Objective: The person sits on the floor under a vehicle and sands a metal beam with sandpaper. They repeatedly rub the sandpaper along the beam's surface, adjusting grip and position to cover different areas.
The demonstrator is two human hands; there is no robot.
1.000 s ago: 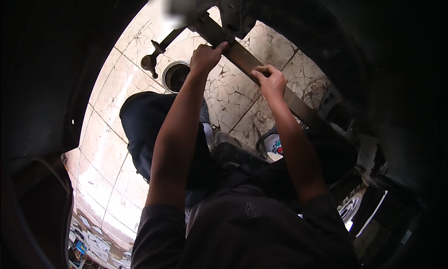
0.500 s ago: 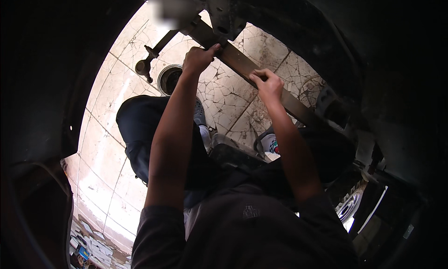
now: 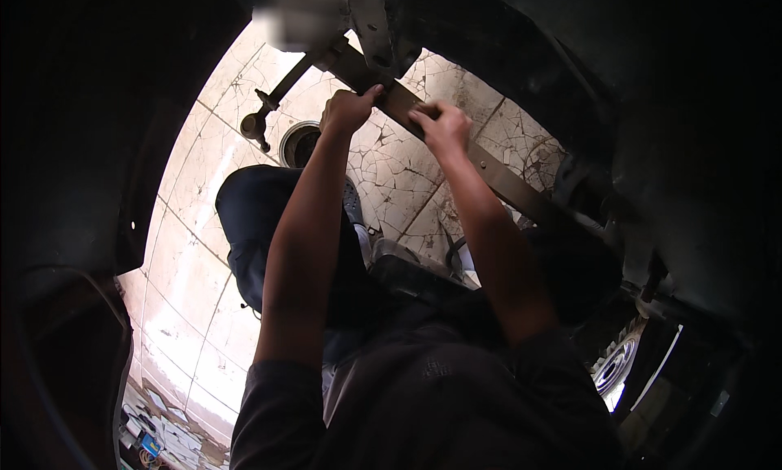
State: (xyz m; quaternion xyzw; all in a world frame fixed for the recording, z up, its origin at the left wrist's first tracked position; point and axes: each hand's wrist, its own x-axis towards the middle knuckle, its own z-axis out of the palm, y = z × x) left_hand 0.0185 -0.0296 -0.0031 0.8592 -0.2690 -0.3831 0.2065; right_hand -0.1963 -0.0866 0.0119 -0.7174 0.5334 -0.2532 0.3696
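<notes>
Head view: I saw the left hand (image 3: 348, 112) curled and right hand (image 3: 445, 129) narrowed at a metal bar (image 3: 399, 103); grips were unclear, handling seemed unfinished.

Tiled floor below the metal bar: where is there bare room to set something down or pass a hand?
Bare floor tiles lie left of the left knee; a cracked-tile patch opens between the forearms, below the bar. It is crowded ahead of the knee, with the round container and jointed rod, and along the bar where the left hand and right hand are.
</notes>
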